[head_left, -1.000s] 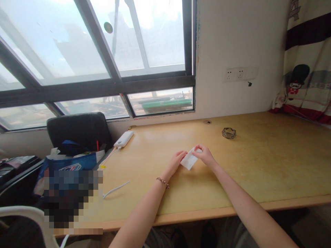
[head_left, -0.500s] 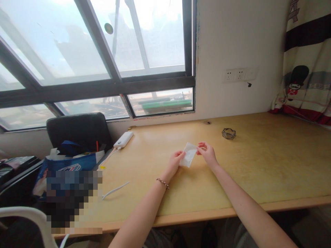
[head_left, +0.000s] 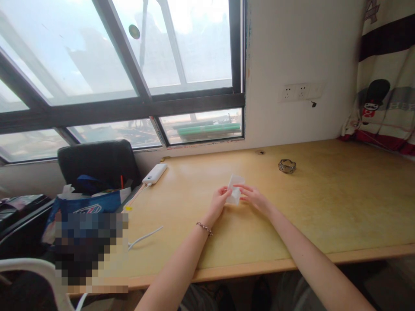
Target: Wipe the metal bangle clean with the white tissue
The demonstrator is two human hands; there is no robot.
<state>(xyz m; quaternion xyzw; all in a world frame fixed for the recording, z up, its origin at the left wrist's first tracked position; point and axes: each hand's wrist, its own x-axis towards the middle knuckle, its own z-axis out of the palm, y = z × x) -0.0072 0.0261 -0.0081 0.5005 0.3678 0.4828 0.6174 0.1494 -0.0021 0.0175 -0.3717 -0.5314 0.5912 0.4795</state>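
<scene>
A small white sheet, like a tissue or thin packet [head_left: 235,196], is held up above the wooden table [head_left: 324,207]. My left hand [head_left: 219,202] pinches its left edge between thumb and fingers; a braided bracelet circles that wrist. Across the sheet's right side lie the fingers of my right hand [head_left: 254,198], somewhat spread and touching or just in front of it. Whether the right thumb grips the sheet is hidden.
A glass ashtray-like dish [head_left: 287,166] sits at the back right of the table. A white power bank [head_left: 154,174] with a cable is at the back left, and a loose white cable end [head_left: 145,237] lies nearer. Left of the table, a blue bag [head_left: 87,207] rests on a black chair [head_left: 97,162].
My right hand has moved left and slightly down, from the sheet's upper right edge to across its front. The sheet has tilted and looks narrower.
</scene>
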